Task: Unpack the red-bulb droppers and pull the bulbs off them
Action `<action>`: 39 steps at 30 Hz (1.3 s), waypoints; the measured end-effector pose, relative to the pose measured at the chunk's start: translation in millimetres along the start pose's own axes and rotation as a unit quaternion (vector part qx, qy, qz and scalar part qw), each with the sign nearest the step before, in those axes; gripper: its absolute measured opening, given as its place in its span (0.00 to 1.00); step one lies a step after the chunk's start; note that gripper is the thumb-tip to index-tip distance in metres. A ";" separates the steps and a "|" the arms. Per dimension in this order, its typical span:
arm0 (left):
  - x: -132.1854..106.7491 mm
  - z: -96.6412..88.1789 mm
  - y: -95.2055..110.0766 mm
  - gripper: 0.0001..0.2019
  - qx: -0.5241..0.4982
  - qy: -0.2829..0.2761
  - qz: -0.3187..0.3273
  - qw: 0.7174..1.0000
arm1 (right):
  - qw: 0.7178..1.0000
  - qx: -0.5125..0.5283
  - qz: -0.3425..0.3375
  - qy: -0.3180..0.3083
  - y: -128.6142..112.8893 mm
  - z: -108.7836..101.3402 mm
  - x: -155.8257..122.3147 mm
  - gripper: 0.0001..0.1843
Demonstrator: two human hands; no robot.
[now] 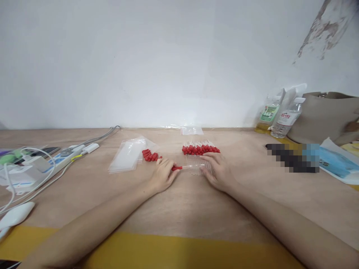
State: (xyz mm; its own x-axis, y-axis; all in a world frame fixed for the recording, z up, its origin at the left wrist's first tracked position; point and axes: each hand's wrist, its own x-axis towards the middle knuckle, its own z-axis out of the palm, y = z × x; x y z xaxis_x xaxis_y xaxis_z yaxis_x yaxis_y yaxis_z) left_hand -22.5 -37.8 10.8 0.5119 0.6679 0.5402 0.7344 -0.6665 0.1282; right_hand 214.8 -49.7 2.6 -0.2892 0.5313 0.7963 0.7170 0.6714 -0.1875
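My left hand [164, 175] is closed around a dropper with a red rubber bulb [176, 168], whose clear thin tube points right. My right hand [219, 172] lies over the right end of a row of clear thin tubes [193, 161], thumb and fingers apart and touching them. Just behind it lies a pile of red-bulbed droppers [199, 150], their pale tubes pointing to the wall. A small group of loose red bulbs [151, 155] sits beyond my left hand. Left of those is a stack of clear plastic bags [125, 157].
A power strip [60, 161] with chargers and cables lies at the left. Against the wall stands a small zip bag [192, 130]. Bottles [287, 117], a grey-beige bag [322, 116] and a blue face mask [338, 160] are at the right.
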 end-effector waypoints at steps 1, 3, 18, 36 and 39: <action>-1.7 2.1 2.2 0.06 -0.010 -0.001 0.007 1.000 | 1.000 -0.001 -0.023 -0.021 -7.0 3.0 0.3 0.16; -2.3 4.6 5.4 0.07 -0.021 -0.002 0.020 1.000 | 0.997 -0.010 -0.049 -0.053 -16.5 9.5 0.5 0.16; 6.3 4.6 18.2 0.13 0.035 -0.033 0.115 0.992 | 0.987 0.046 -0.112 -0.107 -18.7 25.8 -1.2 0.10; 0.0 -1.4 18.1 0.15 -0.009 -0.086 0.097 0.992 | 0.980 0.004 -0.183 -0.079 -13.4 19.8 -9.7 0.12; -4.7 -4.9 7.7 0.16 -0.017 -0.090 0.060 0.994 | 0.985 -0.012 -0.161 -0.059 -3.1 11.0 -11.7 0.12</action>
State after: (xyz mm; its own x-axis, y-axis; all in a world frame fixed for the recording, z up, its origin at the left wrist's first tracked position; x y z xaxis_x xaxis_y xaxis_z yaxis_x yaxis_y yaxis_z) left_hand -21.4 -47.7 13.4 0.6685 0.6289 0.3970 0.6491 -0.7539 0.1013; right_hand 209.1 -52.3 -12.5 -0.5755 0.3500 0.7391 0.5899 0.8036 0.0787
